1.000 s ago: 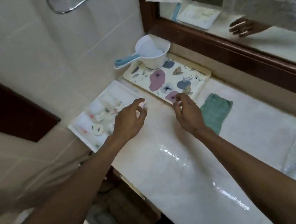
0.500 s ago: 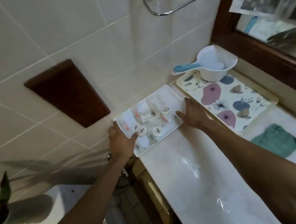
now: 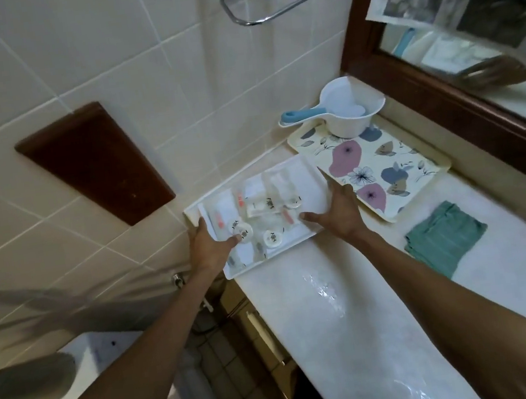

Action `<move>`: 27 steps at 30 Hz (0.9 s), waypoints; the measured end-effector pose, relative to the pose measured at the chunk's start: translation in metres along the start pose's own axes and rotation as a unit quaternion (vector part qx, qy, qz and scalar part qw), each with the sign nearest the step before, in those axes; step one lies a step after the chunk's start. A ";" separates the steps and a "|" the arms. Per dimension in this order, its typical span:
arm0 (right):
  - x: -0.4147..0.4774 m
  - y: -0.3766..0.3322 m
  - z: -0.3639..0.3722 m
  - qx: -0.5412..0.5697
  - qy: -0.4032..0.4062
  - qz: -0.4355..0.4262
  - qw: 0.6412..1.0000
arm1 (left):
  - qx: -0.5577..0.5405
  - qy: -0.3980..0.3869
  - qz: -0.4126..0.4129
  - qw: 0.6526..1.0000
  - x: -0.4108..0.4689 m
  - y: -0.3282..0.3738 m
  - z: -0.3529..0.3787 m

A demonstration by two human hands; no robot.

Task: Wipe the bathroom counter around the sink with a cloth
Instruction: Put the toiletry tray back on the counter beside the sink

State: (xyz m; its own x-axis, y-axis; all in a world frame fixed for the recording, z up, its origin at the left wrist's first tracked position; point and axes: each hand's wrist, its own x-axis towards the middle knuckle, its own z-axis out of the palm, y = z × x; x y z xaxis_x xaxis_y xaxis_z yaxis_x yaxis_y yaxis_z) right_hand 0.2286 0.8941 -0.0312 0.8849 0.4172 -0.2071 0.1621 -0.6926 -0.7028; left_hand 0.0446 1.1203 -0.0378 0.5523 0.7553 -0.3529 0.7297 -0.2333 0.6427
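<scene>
A folded green cloth lies flat on the pale marble counter, to the right of both hands and untouched. A white tray full of small toiletry packets sits at the counter's left end against the tiled wall. My left hand grips the tray's left front edge, thumb on top. My right hand is pressed against the tray's right edge, fingers spread. The sink is out of view.
A flowered tray lies beside the white tray, with a white scoop with a blue handle on its far end. A wood-framed mirror runs along the back. A toilet tank and a plant stand below left.
Both hands left the flowered tray's edge and moved left onto the white toiletry tray, now holding its two sides. The view swung left. The cloth has not moved.
</scene>
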 end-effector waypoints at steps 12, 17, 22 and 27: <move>-0.158 0.077 -0.118 0.043 0.199 0.092 0.975 | -0.007 -0.098 0.165 0.981 -0.124 0.095 0.050; -0.266 0.133 -0.171 0.037 0.275 0.137 0.951 | -0.006 -0.160 0.246 0.956 -0.221 0.117 0.094; -0.386 0.190 -0.222 0.031 0.336 0.195 0.921 | 0.003 -0.219 0.308 0.926 -0.325 0.129 0.141; -0.506 0.240 -0.262 0.024 0.401 0.251 0.881 | 0.023 -0.277 0.367 0.888 -0.419 0.142 0.199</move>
State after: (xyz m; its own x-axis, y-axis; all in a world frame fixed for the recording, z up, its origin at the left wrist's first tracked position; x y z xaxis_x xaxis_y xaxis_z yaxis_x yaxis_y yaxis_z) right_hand -0.0661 0.3629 0.0833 0.8666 -0.4980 0.0334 -0.3400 -0.6380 -0.6909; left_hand -0.0035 0.6488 0.0664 0.9901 -0.0244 -0.1382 0.0995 -0.5719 0.8143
